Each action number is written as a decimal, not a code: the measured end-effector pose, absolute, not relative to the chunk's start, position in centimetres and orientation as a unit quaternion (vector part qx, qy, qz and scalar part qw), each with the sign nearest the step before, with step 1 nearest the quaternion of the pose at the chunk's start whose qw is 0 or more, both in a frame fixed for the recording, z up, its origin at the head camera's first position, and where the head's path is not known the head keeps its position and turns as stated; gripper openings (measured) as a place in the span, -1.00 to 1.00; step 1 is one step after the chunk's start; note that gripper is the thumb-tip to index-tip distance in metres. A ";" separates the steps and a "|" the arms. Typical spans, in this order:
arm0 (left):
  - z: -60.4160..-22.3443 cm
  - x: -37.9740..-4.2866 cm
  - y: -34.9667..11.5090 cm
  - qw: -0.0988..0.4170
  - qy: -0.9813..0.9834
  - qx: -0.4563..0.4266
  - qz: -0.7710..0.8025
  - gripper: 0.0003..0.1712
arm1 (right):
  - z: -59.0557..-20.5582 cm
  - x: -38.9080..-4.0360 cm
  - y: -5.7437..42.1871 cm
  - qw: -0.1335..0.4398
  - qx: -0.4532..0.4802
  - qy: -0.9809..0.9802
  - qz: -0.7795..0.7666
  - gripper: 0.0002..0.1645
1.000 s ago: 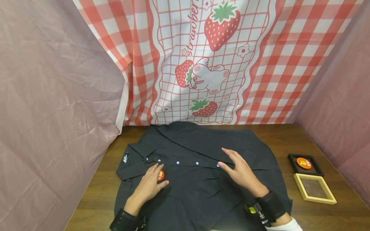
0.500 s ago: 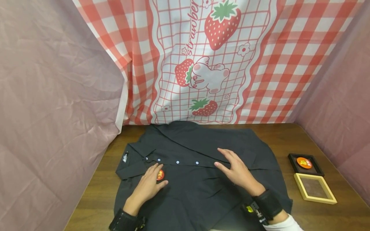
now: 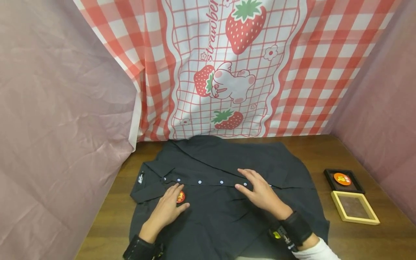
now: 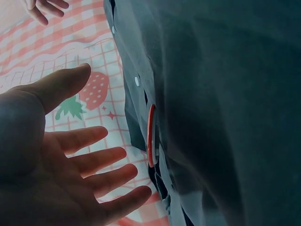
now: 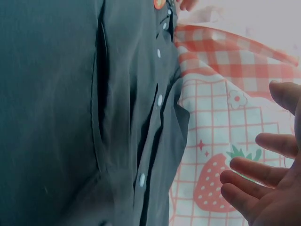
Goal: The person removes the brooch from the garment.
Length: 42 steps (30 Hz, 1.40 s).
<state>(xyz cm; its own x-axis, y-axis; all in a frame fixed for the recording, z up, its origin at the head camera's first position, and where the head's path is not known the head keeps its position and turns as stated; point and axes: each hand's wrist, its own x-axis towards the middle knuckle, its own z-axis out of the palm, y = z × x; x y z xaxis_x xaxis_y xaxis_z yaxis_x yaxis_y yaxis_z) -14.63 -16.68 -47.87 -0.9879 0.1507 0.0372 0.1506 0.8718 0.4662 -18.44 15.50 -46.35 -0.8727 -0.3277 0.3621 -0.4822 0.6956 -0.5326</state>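
Note:
A dark button-up shirt (image 3: 208, 209) lies spread on the wooden table, its collar (image 3: 147, 180) to the left and a row of white buttons (image 3: 199, 182) across it. On its chest is a round red badge (image 3: 181, 197), seen edge-on in the left wrist view as a red rim (image 4: 151, 136). My left hand (image 3: 167, 207) hovers beside the badge, partly covering it in the head view, its fingers spread and holding nothing. Over the right part of the button row, my right hand (image 3: 263, 193) hangs apart from the cloth, fingers extended and holding nothing.
At the right of the table (image 3: 312, 151) lie a black frame (image 3: 329, 180) with an orange round badge (image 3: 342, 179) in it and a pale wooden frame (image 3: 355, 221) in front. A checked strawberry cloth (image 3: 299, 72) hangs behind; pinkish drapes (image 3: 65, 126) flank both sides.
My right hand has drifted a little to the left above the shirt. My left hand stays by the badge. The head view has shifted slightly.

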 end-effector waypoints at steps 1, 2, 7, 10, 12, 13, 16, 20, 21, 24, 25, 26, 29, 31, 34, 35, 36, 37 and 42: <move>-47.9 -14.6 -16.7 -0.001 0.967 0.080 0.242 -0.24 | -46.4 -18.4 15.4 0.121 0.224 -0.912 0.321 -0.32; -47.8 -14.6 -16.7 -0.003 0.966 0.080 0.244 -0.24 | -46.4 -18.3 15.2 0.121 0.226 -0.912 0.320 -0.32; -47.6 -14.5 -16.9 -0.003 0.966 0.074 0.248 -0.24 | -46.5 -18.2 14.5 0.110 0.231 -0.914 0.316 -0.32; -47.7 -14.5 -17.1 -0.003 0.966 0.068 0.250 -0.24 | -46.5 -18.3 14.1 0.106 0.233 -0.914 0.315 -0.31; -47.7 -14.5 -17.1 -0.002 0.965 0.067 0.252 -0.25 | -46.6 -18.3 13.9 0.108 0.234 -0.913 0.315 -0.31; -47.7 -14.5 -17.2 -0.001 0.965 0.066 0.253 -0.25 | -46.6 -18.3 13.8 0.109 0.234 -0.913 0.316 -0.31; -47.7 -14.5 -17.3 -0.001 0.965 0.066 0.253 -0.25 | -46.7 -18.4 13.4 0.108 0.237 -0.912 0.317 -0.31; -47.7 -14.4 -17.5 -0.005 0.966 0.064 0.252 -0.25 | -46.7 -18.4 12.9 0.097 0.239 -0.911 0.322 -0.31; -47.7 -14.4 -17.6 -0.006 0.965 0.065 0.252 -0.25 | -46.6 -18.4 12.8 0.093 0.238 -0.911 0.325 -0.31; -47.8 -14.5 -17.7 -0.009 0.964 0.070 0.255 -0.25 | -46.6 -18.4 12.4 0.086 0.236 -0.910 0.329 -0.31; -47.8 -14.5 -17.8 -0.009 0.964 0.071 0.255 -0.25 | -46.6 -18.3 12.3 0.085 0.237 -0.910 0.330 -0.31; -47.8 -14.5 -17.8 -0.009 0.964 0.071 0.255 -0.25 | -46.6 -18.3 12.2 0.085 0.238 -0.910 0.329 -0.31; -47.8 -14.5 -17.9 -0.008 0.964 0.067 0.255 -0.25 | -46.6 -18.3 12.0 0.086 0.243 -0.910 0.325 -0.32; -47.7 -14.4 -17.9 -0.006 0.965 0.064 0.255 -0.25 | -46.6 -18.2 11.9 0.086 0.244 -0.909 0.326 -0.32; -47.6 -14.4 -17.9 -0.005 0.965 0.064 0.254 -0.24 | -46.5 -18.1 11.7 0.085 0.244 -0.907 0.332 -0.33; -47.6 -14.4 -17.9 -0.005 0.965 0.064 0.254 -0.24 | -46.4 -18.1 11.6 0.084 0.244 -0.907 0.334 -0.33; -47.6 -14.4 -17.9 -0.005 0.965 0.064 0.254 -0.24 | -46.4 -18.1 11.6 0.083 0.244 -0.906 0.336 -0.33; -47.6 -14.5 -17.9 -0.006 0.965 0.064 0.253 -0.24 | -46.4 -18.0 11.5 0.083 0.244 -0.906 0.337 -0.33; -47.6 -14.4 -17.9 -0.006 0.966 0.064 0.251 -0.24 | -46.4 -17.9 11.4 0.078 0.247 -0.906 0.335 -0.34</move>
